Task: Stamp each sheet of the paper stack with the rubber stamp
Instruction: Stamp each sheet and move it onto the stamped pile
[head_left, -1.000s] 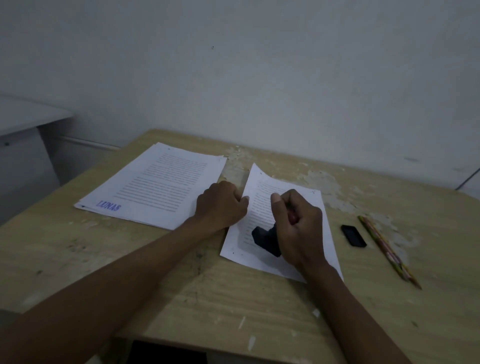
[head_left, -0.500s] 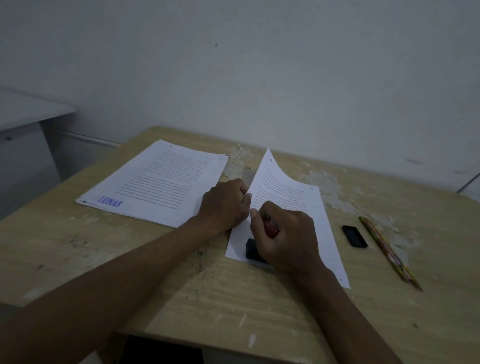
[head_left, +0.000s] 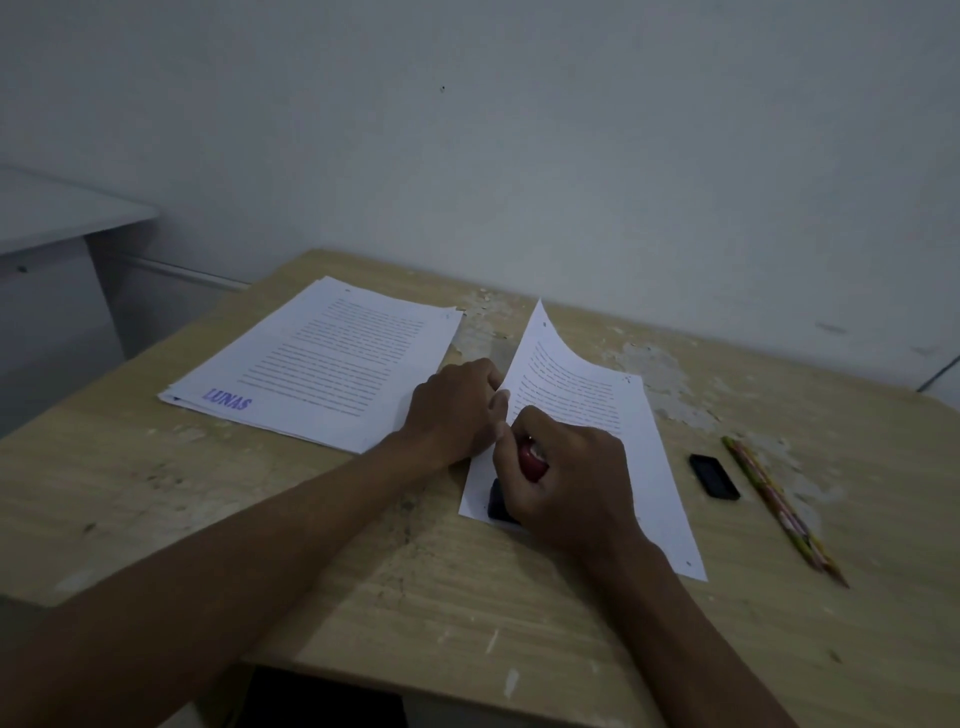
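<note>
Stamp (head_left: 506, 501): pressed on the sheet's (head_left: 613, 415) near-left corner, gripped by the right hand (head_left: 566, 483).
Left hand (head_left: 452, 408): pinches the sheet's raised left edge.
Risk: curling paper could shift, smearing the print.
Stamped pile (head_left: 322, 364): left, on the table (head_left: 363, 571).

Single head-worn camera, looking forward and down from above near edge of tabletop (head_left: 363, 587). Wide angle, bending straight lines at frame borders. Both forearms entering from bottom, reaching toward centre, hands sitting close below lens. Far edge of tabletop meeting wall (head_left: 519, 156) in upper half. Side furniture (head_left: 57, 218) showing at left edge. No second view sharing scene.
</note>
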